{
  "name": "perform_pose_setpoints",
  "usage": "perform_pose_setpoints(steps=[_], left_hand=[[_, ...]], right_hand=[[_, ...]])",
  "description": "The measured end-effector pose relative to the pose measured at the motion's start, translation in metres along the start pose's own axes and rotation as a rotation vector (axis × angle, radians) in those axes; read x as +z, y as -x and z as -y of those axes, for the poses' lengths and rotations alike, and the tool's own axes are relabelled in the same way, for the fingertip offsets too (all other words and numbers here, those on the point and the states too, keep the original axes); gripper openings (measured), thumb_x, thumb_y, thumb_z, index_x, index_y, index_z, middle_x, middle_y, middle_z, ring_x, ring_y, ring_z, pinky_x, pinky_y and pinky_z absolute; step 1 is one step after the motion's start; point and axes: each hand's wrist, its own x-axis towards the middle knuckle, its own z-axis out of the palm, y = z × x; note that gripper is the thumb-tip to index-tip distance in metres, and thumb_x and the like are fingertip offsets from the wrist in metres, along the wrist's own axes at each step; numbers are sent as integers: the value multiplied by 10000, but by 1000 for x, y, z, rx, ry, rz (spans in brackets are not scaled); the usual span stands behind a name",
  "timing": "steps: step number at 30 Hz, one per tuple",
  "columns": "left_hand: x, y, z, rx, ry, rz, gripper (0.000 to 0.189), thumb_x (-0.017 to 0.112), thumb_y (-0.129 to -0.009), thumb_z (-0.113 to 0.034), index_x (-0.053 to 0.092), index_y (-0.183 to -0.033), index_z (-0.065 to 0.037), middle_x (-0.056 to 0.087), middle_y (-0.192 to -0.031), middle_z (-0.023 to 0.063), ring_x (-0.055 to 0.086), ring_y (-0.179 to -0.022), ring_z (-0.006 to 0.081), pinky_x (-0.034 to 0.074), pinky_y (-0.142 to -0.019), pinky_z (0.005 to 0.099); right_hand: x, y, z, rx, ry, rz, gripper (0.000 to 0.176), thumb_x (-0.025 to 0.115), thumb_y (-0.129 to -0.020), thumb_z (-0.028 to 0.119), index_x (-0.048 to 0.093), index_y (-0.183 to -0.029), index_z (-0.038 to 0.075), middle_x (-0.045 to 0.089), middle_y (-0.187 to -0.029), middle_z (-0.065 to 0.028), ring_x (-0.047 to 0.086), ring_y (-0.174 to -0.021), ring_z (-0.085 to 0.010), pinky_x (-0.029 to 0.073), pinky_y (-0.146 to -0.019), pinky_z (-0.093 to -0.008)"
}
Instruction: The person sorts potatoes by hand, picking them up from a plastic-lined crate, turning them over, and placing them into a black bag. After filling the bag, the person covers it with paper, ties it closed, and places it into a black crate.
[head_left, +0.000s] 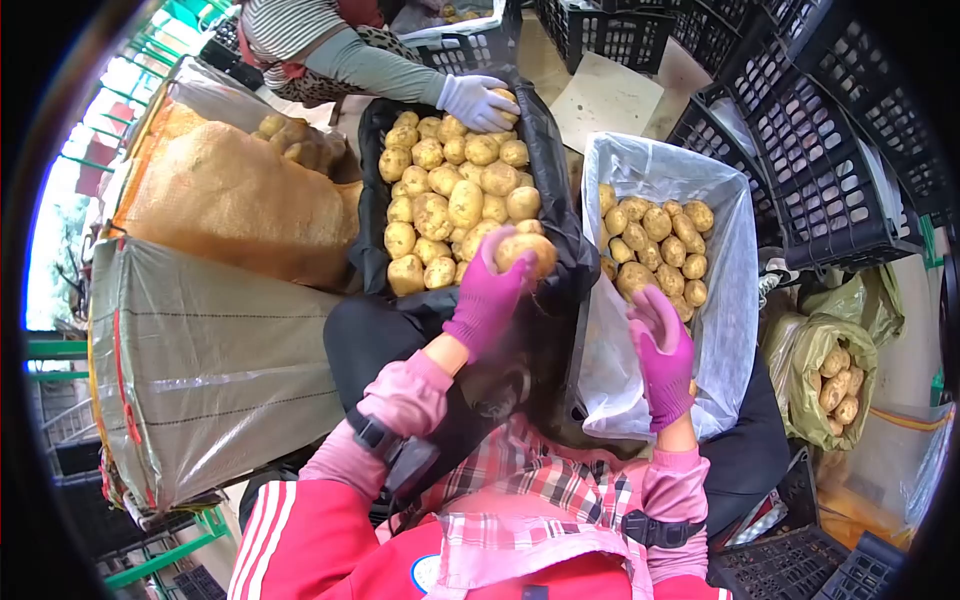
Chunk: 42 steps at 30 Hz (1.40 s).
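My left hand (490, 295), in a pink-purple glove, is closed around a potato (528, 256) at the near right part of a crate lined with black plastic (368, 200). Rows of potatoes (464, 204) fill that crate. To the right, my right hand (662, 352), gloved alike, hangs over the near part of a crate lined with clear plastic (735, 210). Its fingers are apart, and I see nothing held in them. Just beyond the fingertips lie several potatoes (660, 238) in this crate's far part.
Across from me, another person's white-gloved hand (478, 102) holds a potato at the black-lined crate's far edge. Large sacks (225, 200) stand on the left. Black plastic crates (800, 130) are stacked at the right, above a greenish bag (805, 365) of potatoes.
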Motion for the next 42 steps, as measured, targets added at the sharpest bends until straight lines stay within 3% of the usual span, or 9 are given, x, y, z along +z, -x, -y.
perform_pose_setpoints(steps=[2,9,17,23,26,30,35,39,42], left_hand=[[-11,-27,43,472,-534,-279,409,658,-888,-200,552,-1257,-58,557,-1270,190,549,-1206,324,489,-971,386],[-19,-38,73,489,-780,222,267,595,-900,-144,629,-1163,-111,517,-1369,182,529,-1210,388,459,-994,396],[-94,180,-64,523,-371,-205,374,599,-923,-68,551,-1292,-27,632,-1180,115,645,-1015,183,503,-911,315],[-184,346,71,120,-436,-747,302,594,-926,-76,588,-1221,-9,663,-1110,127,653,-1004,202,505,-902,304],[-192,385,130,-9,-317,-676,296,604,-928,-95,587,-1210,-6,658,-1132,134,648,-1013,199,505,-902,306],[-189,373,115,66,-129,-687,308,609,-926,-107,573,-1210,6,634,-1180,124,625,-1041,180,501,-902,305],[-252,401,85,371,-629,-1416,377,681,-847,-179,583,-1177,-25,597,-1174,189,566,-1106,357,449,-964,397],[-311,439,160,-132,-1045,-1440,429,714,-829,-281,626,-1171,-37,600,-1231,204,575,-1127,370,453,-969,408],[-324,451,172,-268,-597,-1258,288,684,-865,-286,709,-970,-18,704,-997,139,676,-937,291,508,-865,357]], right_hand=[[-13,14,-13,42,-29,-79,462,560,-940,31,444,-1383,-30,570,-1290,-194,616,-1091,-242,478,-975,-338],[-44,55,0,117,-101,-191,408,563,-952,61,492,-1344,-27,609,-1235,-188,622,-1073,-219,479,-956,-321],[-81,41,-30,-60,511,110,390,575,-933,80,532,-1302,-42,621,-1202,-148,601,-1109,-209,472,-957,-313],[-83,43,-95,-145,704,197,366,590,-908,109,565,-1233,-57,622,-1179,-150,598,-1077,-243,465,-950,-342],[-82,55,-110,-244,890,290,369,620,-884,128,604,-1211,-42,650,-1139,-147,612,-1051,-210,479,-921,-318],[-98,58,-124,-116,851,291,364,624,-878,134,613,-1206,-24,666,-1119,-145,637,-1013,-229,487,-903,-332],[-97,75,-102,-88,877,281,333,619,-873,152,634,-1151,-31,680,-1069,-146,645,-1007,-248,485,-911,-339],[-101,73,-114,-130,908,261,320,610,-876,156,645,-1136,-27,680,-1112,-161,643,-1053,-274,475,-940,-345],[-90,82,-100,-144,955,265,312,569,-909,159,648,-1155,-16,684,-1111,-152,645,-1041,-253,479,-918,-332]])
